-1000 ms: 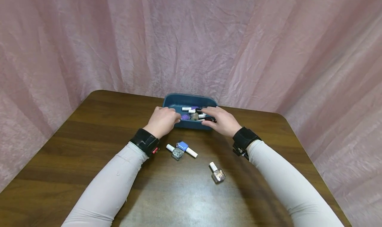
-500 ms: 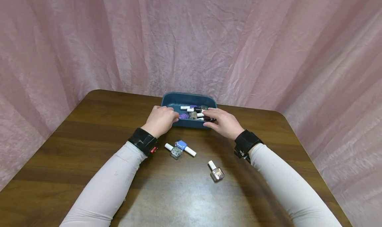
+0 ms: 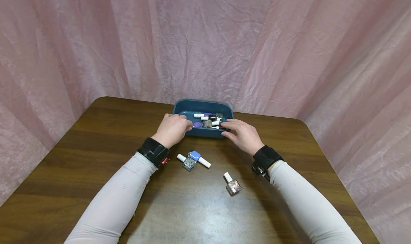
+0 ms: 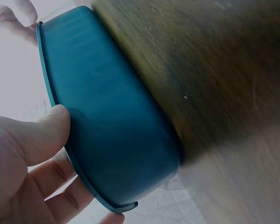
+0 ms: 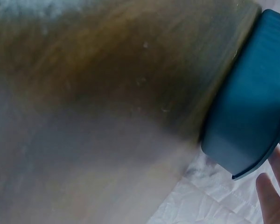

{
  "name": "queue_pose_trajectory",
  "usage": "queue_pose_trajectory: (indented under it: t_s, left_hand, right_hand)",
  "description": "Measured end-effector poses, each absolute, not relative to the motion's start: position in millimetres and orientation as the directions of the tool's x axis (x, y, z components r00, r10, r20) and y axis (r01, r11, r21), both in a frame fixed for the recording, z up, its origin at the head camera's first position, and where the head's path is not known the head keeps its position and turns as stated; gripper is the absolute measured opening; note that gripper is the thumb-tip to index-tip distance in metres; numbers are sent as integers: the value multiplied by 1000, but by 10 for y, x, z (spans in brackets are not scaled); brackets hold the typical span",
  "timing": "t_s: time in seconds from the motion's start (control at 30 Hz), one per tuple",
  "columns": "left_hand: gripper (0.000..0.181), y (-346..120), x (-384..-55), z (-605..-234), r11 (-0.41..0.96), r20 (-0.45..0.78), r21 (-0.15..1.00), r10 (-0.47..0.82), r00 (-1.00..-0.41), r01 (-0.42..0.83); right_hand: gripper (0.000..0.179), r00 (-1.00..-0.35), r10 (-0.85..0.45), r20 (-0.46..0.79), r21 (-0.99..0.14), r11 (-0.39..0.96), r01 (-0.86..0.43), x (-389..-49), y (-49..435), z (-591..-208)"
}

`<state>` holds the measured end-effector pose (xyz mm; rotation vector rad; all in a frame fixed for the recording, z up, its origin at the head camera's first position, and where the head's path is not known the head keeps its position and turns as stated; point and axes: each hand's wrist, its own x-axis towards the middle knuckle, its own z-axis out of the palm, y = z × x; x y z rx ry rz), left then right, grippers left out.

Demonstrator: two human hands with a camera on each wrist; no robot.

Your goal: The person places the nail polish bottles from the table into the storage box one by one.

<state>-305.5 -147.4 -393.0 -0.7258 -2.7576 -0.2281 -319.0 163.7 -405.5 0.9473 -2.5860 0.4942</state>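
A dark teal plastic bin (image 3: 202, 132) stands at the back of the table with several nail polish bottles lying in it, among them a glittery bottle (image 3: 207, 123) and a round purple one (image 3: 197, 124). My left hand (image 3: 171, 130) grips the bin's front rim near its left end; in the left wrist view the thumb (image 4: 56, 123) lies outside the wall and the fingers reach over the inner side. Near the right end, my right hand (image 3: 244, 135) pinches the same rim, its thumb in front and fingers inside, partly covering a dark bottle.
In front of the bin, a silver-glitter nail polish (image 3: 189, 163) touches a blue nail polish (image 3: 194, 156), both lying down. Nearer and to the right lies a gold-glitter nail polish (image 3: 233, 187). A pink curtain (image 3: 205, 44) hangs behind the wooden table (image 3: 112, 130).
My right hand has shifted slightly right and down onto the bin's front rim, uncovering more bottles. The left hand keeps its hold. The view has shifted slightly; the loose bottles stay put.
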Motion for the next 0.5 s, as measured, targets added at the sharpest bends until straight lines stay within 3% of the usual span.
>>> queue_pose_trajectory:
  t_s: [0.5]
  left_hand:
    - [13, -1456, -3040, -3934, 869, 284, 72, 453, -845, 489]
  right_hand:
    - [29, -744, -488, 456, -292, 708, -643, -3172, 1630, -4161]
